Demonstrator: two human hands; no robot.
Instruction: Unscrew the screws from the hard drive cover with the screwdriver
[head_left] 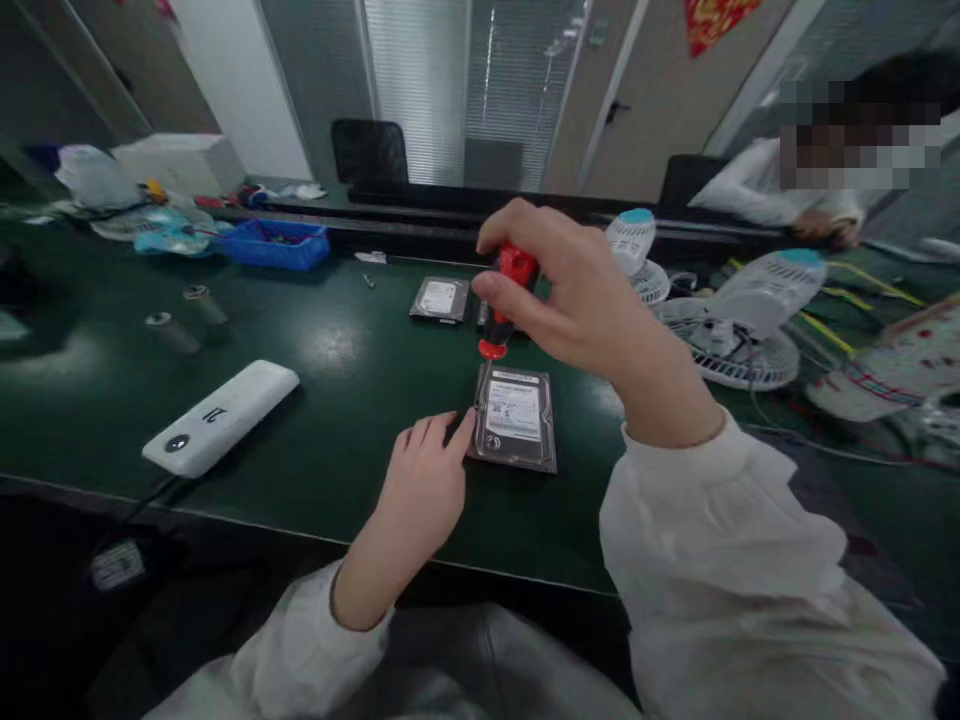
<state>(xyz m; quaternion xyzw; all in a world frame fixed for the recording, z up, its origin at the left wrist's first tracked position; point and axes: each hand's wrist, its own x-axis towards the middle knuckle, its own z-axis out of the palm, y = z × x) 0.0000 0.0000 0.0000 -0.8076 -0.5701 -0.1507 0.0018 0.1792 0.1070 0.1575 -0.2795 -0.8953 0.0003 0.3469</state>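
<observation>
A hard drive [514, 415] with a white label lies on the green table before me. My right hand [562, 290] is closed around the handle of a red and black screwdriver [493, 349]. The screwdriver stands upright, its thin shaft pointing down at the drive's upper left corner; whether the tip touches a screw is too small to tell. On the drive's left side, my left hand [424, 475] rests with fingers stretched out, the index finger against the edge. Farther back lies another hard drive [440, 299]. Beside it, a further drive is mostly hidden behind the screwdriver and right hand.
A white device marked 21 [221, 418] lies at left, near two metal cylinders [172, 332]. Behind them is a blue basket [274, 245]. White fans [757, 310] and cables crowd the right. Across the table, a person in white sleeves [757, 190] sits at back right.
</observation>
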